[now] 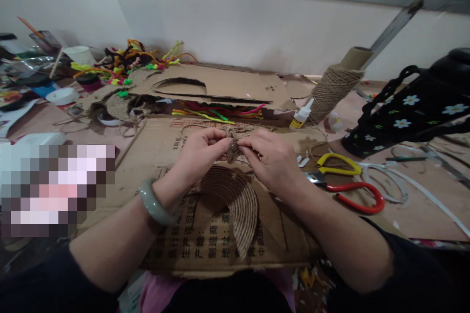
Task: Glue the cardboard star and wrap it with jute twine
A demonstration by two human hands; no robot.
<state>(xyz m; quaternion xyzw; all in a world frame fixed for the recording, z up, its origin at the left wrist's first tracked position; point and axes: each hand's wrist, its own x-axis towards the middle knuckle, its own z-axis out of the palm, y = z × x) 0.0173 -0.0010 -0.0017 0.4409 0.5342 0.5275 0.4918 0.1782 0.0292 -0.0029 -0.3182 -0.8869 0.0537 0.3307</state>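
Note:
Over the printed cardboard (154, 249), both my hands meet at a small piece of coiled jute twine (232, 150). My left hand (200, 151), with a bracelet on its wrist, pinches the piece from the left. From the right, my right hand (273, 159) has its fingertips pressed together on the same twine. Loose strands of twine trail behind the fingers. Just below the hands lies a crescent of twine rows (244, 205) on the cardboard. The fingers partly hide the small piece.
Right of my hands lie scissors (350, 188) with yellow and red handles. Behind them stand a glue bottle (301, 116), a twine spool (336, 88) and a black flowered flask (407, 102). Cut cardboard (235, 83) and colourful pipe cleaners (128, 61) are at the back.

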